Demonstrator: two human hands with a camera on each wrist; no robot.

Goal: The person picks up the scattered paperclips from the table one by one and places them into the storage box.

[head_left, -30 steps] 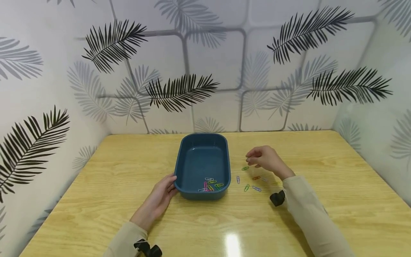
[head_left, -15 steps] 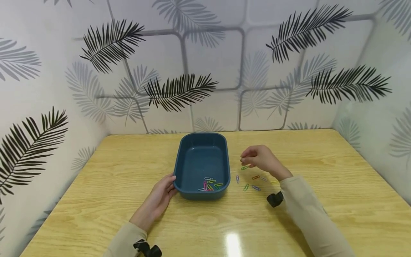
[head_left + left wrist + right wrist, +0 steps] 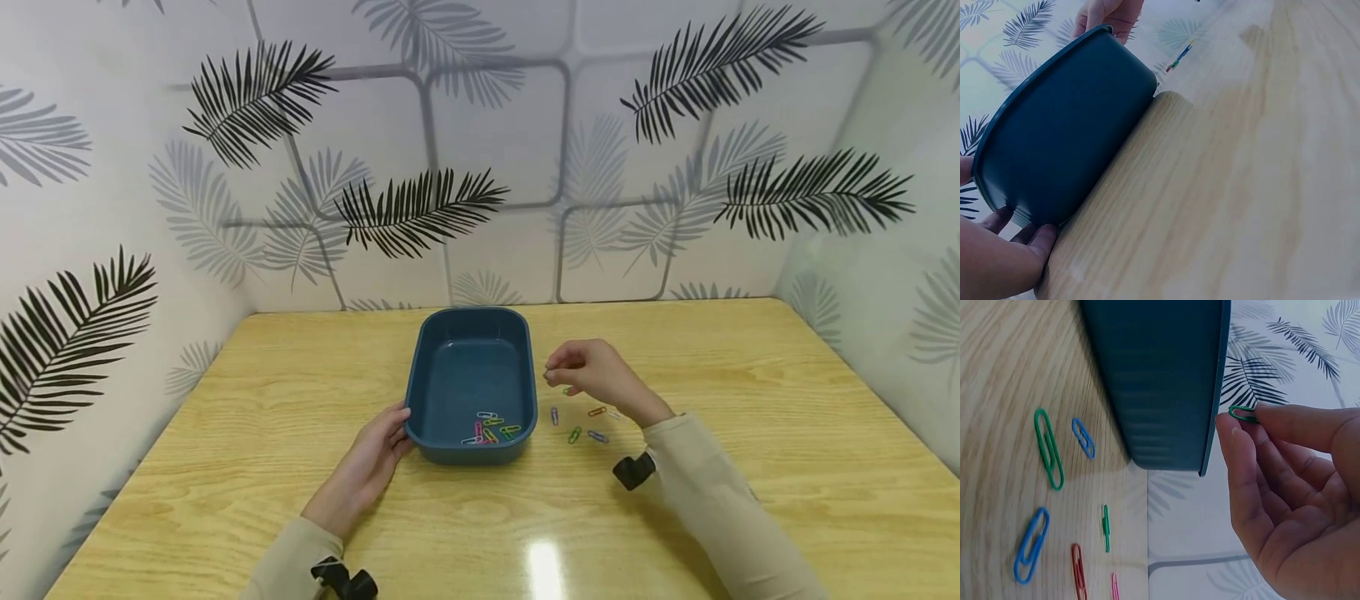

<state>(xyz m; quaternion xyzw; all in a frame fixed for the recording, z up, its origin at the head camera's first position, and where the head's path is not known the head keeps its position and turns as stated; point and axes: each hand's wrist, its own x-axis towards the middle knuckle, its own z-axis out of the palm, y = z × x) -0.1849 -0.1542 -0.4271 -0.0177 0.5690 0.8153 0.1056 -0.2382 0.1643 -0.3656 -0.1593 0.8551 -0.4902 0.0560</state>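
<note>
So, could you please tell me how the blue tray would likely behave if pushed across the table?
The blue tray would probably slide rather than tip, as it sits low and broad on the table. It looks fairly stiff, with an even outline and no visible sag. The loose paper clips inside might shift with a sudden push.

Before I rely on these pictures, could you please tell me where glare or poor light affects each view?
Head view: bright glare on the near part of the table; left wrist view: dim, the blue tray very dark, the loose paperclips small and hard to separate; right wrist view: also dim, though the green paperclip in the right hand shows clearly.
</note>
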